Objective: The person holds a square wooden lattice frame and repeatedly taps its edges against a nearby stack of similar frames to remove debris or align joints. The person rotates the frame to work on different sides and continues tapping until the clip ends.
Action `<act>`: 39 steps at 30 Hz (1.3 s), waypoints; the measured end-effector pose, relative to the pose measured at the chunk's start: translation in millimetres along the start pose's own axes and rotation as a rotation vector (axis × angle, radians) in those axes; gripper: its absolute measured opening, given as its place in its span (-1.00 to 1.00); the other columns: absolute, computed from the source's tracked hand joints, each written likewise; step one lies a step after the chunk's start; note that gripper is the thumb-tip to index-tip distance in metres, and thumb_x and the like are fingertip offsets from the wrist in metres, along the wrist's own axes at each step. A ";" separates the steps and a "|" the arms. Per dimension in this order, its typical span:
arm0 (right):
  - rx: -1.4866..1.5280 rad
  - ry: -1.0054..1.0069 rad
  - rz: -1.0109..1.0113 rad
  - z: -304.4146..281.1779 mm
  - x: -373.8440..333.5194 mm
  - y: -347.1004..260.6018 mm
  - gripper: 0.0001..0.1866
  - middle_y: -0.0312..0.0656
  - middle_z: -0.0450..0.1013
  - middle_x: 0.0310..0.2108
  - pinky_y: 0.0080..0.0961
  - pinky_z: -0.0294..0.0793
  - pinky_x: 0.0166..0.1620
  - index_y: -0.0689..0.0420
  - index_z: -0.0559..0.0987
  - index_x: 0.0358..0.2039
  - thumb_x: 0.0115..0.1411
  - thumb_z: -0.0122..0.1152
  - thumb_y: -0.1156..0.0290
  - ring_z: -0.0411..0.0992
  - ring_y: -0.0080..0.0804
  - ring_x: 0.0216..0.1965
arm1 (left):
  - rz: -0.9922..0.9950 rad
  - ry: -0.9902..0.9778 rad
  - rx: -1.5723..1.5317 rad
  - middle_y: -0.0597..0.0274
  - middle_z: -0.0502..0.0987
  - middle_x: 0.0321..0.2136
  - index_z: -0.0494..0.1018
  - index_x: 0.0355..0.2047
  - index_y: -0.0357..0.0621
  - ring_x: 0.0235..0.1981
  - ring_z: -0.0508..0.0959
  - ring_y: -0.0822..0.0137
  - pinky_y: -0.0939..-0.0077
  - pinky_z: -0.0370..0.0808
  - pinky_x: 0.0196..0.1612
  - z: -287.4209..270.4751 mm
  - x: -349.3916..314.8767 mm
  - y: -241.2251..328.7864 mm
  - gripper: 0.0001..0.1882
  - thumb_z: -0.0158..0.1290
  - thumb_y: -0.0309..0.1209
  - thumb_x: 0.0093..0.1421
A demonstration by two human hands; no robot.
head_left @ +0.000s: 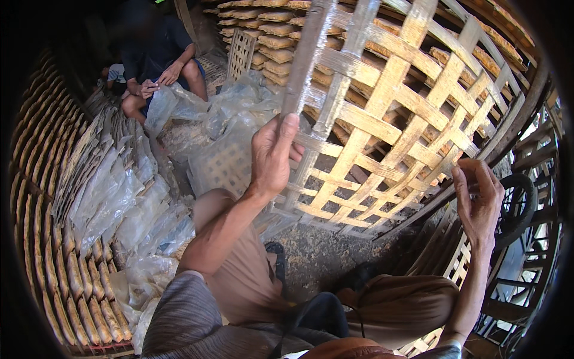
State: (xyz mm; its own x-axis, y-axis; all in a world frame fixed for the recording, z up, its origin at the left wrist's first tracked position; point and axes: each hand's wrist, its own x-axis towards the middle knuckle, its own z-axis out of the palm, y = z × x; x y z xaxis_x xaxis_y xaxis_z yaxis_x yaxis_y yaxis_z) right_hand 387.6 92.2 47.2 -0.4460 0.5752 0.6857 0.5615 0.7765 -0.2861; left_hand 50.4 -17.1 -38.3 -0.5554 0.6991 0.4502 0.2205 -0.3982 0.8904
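A large woven bamboo rack [397, 122] stands tilted in front of me, its open lattice facing me. My left hand [274, 154] is closed around its left edge rail, thumb on the near side. Close to the rack's lower right edge is my right hand [480, 200], its fingers loosely bent and slightly apart, with nothing visible between them. Whether its fingertips touch the rack I cannot tell. Behind the lattice, stacked tan slabs [278, 42] show through the gaps.
Clear plastic sheets [233, 113] lie heaped beyond my left hand, more [107, 197] over a stack at left. A co-worker [158, 48] sits at the back, handling plastic. Rows of slabs [78, 293] line the left. At right are a black wheel [517, 209] and slatted frames.
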 end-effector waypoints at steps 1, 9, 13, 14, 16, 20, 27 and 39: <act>0.028 -0.037 0.032 0.5 0.9 -6.7 -0.83 -0.11 0.59 -0.31 -0.48 0.55 -0.29 0.23 0.70 -0.14 0.28 0.42 0.48 0.59 -0.34 -0.43 | -0.004 0.000 -0.004 0.33 0.53 -0.43 0.60 -0.13 -0.29 -0.50 0.53 0.52 0.62 0.47 -0.48 2.9 -1.2 0.7 -0.39 -0.02 0.12 0.52; -0.103 0.378 -0.055 18.4 11.7 23.5 -0.31 -0.05 0.25 0.42 -0.17 0.47 0.21 0.08 0.33 0.44 0.38 0.38 0.28 0.28 -0.18 0.40 | -0.004 0.113 -0.041 0.27 0.55 -0.50 0.60 -0.18 -0.27 -0.61 0.52 0.47 0.57 0.45 -0.58 -9.8 4.8 -12.1 -0.38 -0.06 0.13 0.52; 0.427 -0.123 0.308 25.3 -13.9 39.7 -0.26 0.02 0.42 0.31 -0.18 0.35 0.34 0.20 0.29 0.47 0.50 0.12 -0.04 0.32 -0.20 0.39 | -0.093 0.346 -0.260 0.31 0.52 -0.52 0.56 -0.17 -0.16 -0.56 0.55 0.49 0.59 0.46 -0.56 -20.6 22.9 -18.2 -0.47 -0.07 0.09 0.54; 0.419 -0.185 0.330 28.7 -23.8 44.3 -0.32 -0.02 0.53 0.11 -0.32 0.53 0.16 0.20 0.38 0.42 0.51 0.12 -0.04 0.50 -0.29 0.18 | -0.147 0.386 -0.280 0.34 0.52 -0.49 0.53 -0.12 -0.16 -0.53 0.53 0.50 0.60 0.46 -0.52 -22.1 24.1 -16.1 -0.51 -0.07 0.06 0.54; 0.580 -0.457 0.496 38.4 -28.3 48.4 -0.33 -0.15 0.56 -0.11 -0.49 0.58 -0.12 0.22 0.41 0.38 0.51 0.10 -0.05 0.57 -0.48 -0.16 | -0.214 0.423 -0.313 0.37 0.51 -0.41 0.48 -0.03 -0.16 -0.45 0.51 0.49 0.58 0.48 -0.39 -41.2 30.9 -26.4 -0.54 -0.07 0.02 0.55; 0.686 -0.334 0.423 53.6 -12.3 10.8 -0.39 -0.27 0.54 -0.35 -0.58 0.46 -0.33 0.26 0.49 0.29 0.50 0.15 -0.01 0.44 -0.60 -0.48 | -0.376 0.350 -0.336 0.26 0.51 -0.15 0.41 0.20 -0.13 -0.17 0.44 0.38 0.35 0.47 0.04 -81.9 29.7 -37.4 -0.50 -0.11 0.02 0.56; 0.721 -0.475 0.370 84.1 -12.9 32.1 -0.35 -0.32 0.55 -0.28 -0.78 0.41 -0.48 0.25 0.39 0.41 0.52 0.16 0.04 0.36 -0.78 -0.56 | -0.408 0.147 0.014 -0.10 0.46 0.30 0.05 0.56 -0.05 0.15 0.60 0.17 0.25 0.60 0.14 -103.8 -5.1 -3.4 -0.40 -0.20 -0.38 0.55; 1.640 -0.536 0.130 49.1 31.2 13.8 -0.13 0.40 0.38 0.29 -0.04 0.73 0.06 0.28 0.29 0.40 0.48 -0.18 -0.29 0.58 0.08 0.16 | -0.172 -0.207 0.294 -0.16 0.67 0.07 0.47 0.16 -0.23 0.08 0.66 0.12 0.14 0.49 0.15 -166.4 -11.5 1.7 -0.10 -0.61 0.28 0.50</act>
State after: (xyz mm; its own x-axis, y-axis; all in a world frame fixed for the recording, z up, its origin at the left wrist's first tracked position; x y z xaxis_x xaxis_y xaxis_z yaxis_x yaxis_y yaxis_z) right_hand 347.2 133.5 31.8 -0.8134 0.4012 0.4212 -0.4754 -0.0410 -0.8788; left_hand -76.2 -124.7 -53.1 -0.4377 0.8576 0.2700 0.3751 -0.0988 0.9217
